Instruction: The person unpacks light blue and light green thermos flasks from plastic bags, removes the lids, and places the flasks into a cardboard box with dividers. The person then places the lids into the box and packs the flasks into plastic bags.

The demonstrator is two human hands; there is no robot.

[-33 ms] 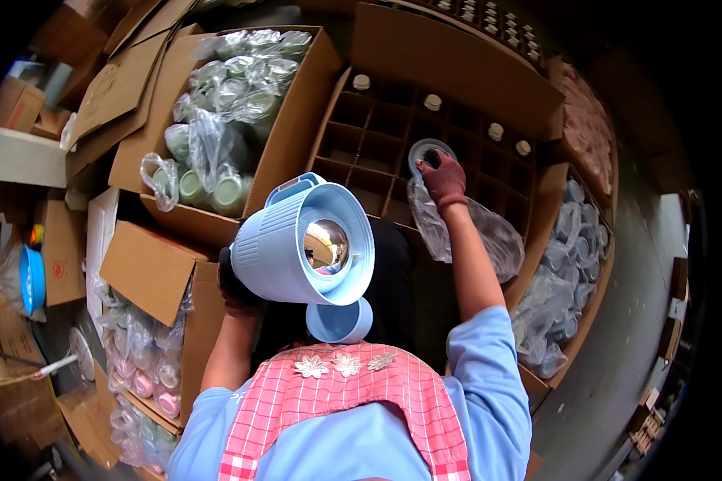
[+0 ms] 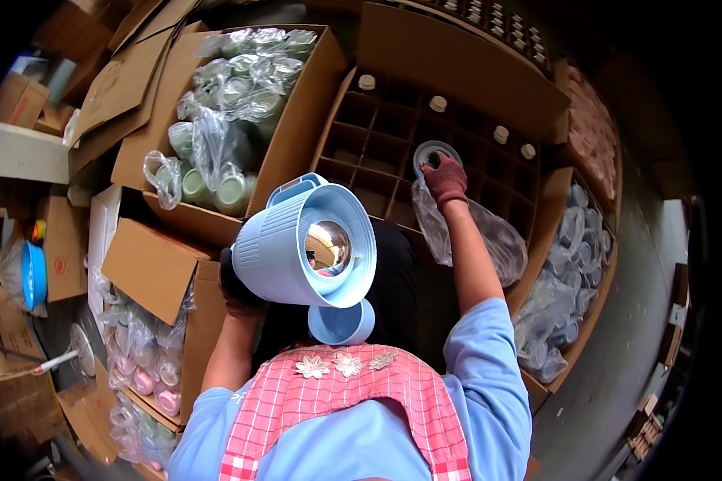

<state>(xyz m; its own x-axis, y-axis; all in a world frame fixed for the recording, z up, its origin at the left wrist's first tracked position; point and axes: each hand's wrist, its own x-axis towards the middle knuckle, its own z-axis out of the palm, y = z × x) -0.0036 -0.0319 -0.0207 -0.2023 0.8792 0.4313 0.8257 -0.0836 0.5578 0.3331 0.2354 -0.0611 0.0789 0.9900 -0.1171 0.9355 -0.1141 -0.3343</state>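
My left hand (image 2: 237,290), in a dark glove, grips the ribbed body of a light blue vacuum jug (image 2: 301,244). Its wide open mouth faces me and shows a shiny silver lining. A light blue cup (image 2: 342,322) sits just below the jug, against my lap. My right hand (image 2: 444,179), in a reddish glove, reaches forward over a divided carton (image 2: 377,128). It holds a clear round lid (image 2: 430,151) together with the top of a clear plastic bag (image 2: 489,236) that hangs down along my forearm.
A carton of bagged green jugs (image 2: 229,112) stands at the far left. A carton of bagged pink ones (image 2: 144,365) is at my left, and bagged blue ones (image 2: 569,264) fill a carton at the right. White caps (image 2: 438,103) sit in some carton cells.
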